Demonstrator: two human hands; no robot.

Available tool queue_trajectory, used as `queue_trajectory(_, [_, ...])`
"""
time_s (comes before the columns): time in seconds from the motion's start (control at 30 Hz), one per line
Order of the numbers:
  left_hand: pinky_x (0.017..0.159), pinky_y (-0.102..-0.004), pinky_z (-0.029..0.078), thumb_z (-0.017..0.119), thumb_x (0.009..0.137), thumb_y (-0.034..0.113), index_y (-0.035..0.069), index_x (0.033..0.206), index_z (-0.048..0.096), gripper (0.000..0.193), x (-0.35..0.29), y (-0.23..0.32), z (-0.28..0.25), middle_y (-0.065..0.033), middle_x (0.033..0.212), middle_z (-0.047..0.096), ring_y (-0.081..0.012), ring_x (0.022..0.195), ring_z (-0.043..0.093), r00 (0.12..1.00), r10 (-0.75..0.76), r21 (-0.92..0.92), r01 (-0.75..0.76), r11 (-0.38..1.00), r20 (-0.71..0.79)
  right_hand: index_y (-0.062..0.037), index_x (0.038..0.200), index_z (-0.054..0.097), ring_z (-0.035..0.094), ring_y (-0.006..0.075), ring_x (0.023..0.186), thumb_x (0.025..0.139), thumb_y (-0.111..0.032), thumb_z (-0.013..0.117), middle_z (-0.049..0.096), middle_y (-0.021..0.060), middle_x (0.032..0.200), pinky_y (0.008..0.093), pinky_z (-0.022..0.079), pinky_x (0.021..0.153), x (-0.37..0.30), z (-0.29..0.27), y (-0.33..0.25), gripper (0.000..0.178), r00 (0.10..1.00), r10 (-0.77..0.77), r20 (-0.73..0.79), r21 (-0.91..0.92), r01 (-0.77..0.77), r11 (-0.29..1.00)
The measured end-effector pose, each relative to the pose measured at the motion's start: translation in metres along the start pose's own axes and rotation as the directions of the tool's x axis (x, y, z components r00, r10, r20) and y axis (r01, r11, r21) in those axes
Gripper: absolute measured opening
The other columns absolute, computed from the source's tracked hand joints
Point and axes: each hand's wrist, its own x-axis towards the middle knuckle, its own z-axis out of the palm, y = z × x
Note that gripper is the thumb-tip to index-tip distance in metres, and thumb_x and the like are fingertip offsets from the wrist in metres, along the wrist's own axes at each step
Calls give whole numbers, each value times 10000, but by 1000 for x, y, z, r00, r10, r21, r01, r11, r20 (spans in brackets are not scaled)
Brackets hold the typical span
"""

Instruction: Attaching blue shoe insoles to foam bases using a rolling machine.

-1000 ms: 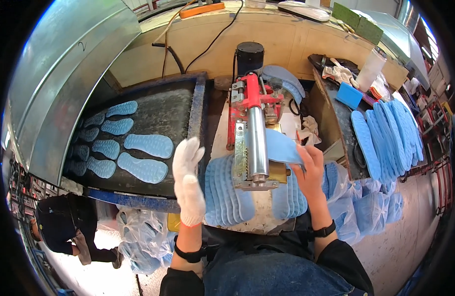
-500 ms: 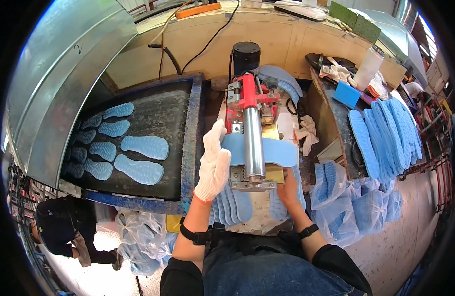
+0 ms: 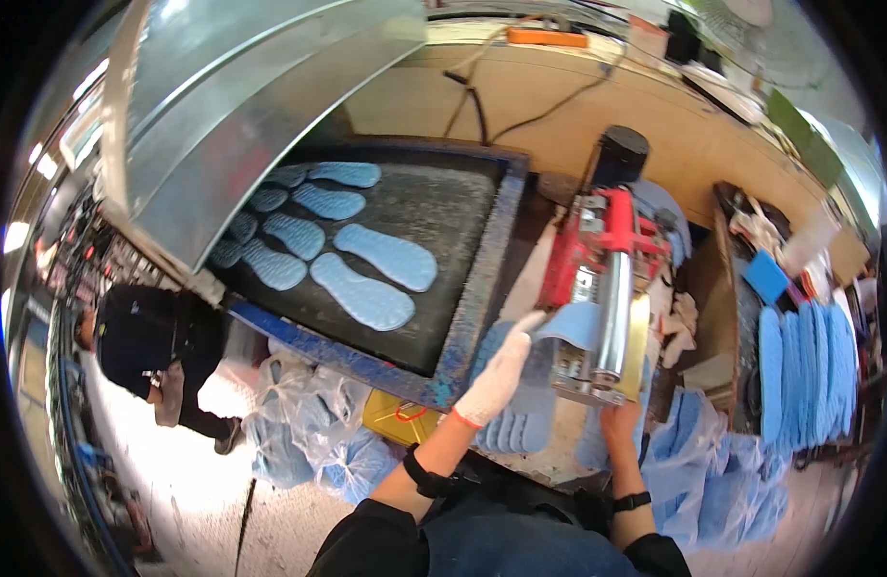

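A machine with a red frame (image 3: 612,226) and a shiny steel roller (image 3: 613,313) stands before me. A smooth blue insole (image 3: 573,325) comes out on the roller's left side and bends downward at its outer end. My left hand (image 3: 501,377), in a white knit glove, is closed at that end, its fingers partly blurred. My bare right hand (image 3: 619,420) is low at the machine's front right, beside more blue insoles (image 3: 592,447); its fingers are hidden. Below my left hand lies a row of overlapping blue insoles (image 3: 515,430).
Textured blue insoles (image 3: 364,293) lie on a dark blue-edged conveyor bed (image 3: 462,274) at left, partly under a metal hood (image 3: 270,106). More insoles (image 3: 804,375) stand upright on the right-hand bench. Clear bags (image 3: 717,471) sit below it. A person (image 3: 164,356) bends at far left.
My view has swung left, so the machine sits further right. The insole, which spanned both sides of the roller, now shows only on its left. My gloved hand has closed on its end.
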Motion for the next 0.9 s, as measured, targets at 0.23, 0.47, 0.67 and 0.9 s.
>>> queue_trajectory(0.23, [1063,-336,394,395,1033,443,15,1384,480,560,-31,42,-4,-80,1331,559,-189,1207,528,751,-660,-692,460,557,-32,-44,940,662,634,399,832,790,-88,616,663,173,904,458,502,685,-8,17,29,163,995,70,77,-47,-67,997])
queue_trajectory(0.47, [923,-362,504,436,1015,430,49,1226,581,459,31,76,-63,-75,1144,649,-201,1027,630,834,-459,-750,86,656,-306,-28,909,647,638,392,774,779,-44,622,660,164,817,430,495,651,-9,16,40,133,999,-48,4,-3,48,999])
queue_trajectory(0.67, [1050,-497,402,375,995,503,78,1291,493,531,131,17,-204,-116,1303,554,-308,1207,523,950,-238,-848,-46,528,-200,-22,876,648,647,354,724,777,-35,629,659,144,775,397,486,620,1,14,-5,101,999,-29,-21,95,31,995])
queue_trajectory(0.9, [1043,-573,380,412,996,470,71,1346,448,532,195,0,-221,-133,1385,496,-343,1262,482,669,-607,-870,-126,477,-430,-24,823,645,631,246,667,775,-37,656,643,93,736,352,473,602,-4,9,2,51,992,121,-29,190,-113,975])
